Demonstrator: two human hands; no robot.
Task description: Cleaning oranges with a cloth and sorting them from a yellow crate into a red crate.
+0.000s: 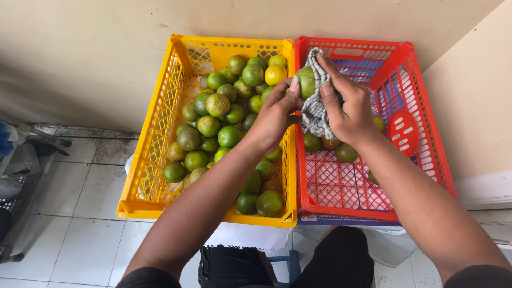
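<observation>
Two hands are wiping one orange (306, 81): left hand (274, 114) pinching it, right hand (346, 106) gripping a cloth (316, 109), red crate (426, 106) likely next.

Glossy moulded-plastic lattice forms the yellow crate (154, 154) and the red crate (426, 144) beside it; checked woven cloth (314, 109); dimpled, slightly shiny green citrus (306, 81).

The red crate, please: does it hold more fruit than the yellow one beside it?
No. The red crate shows only a few citrus fruits on its mesh floor, while the yellow crate is piled with many green ones.
</observation>
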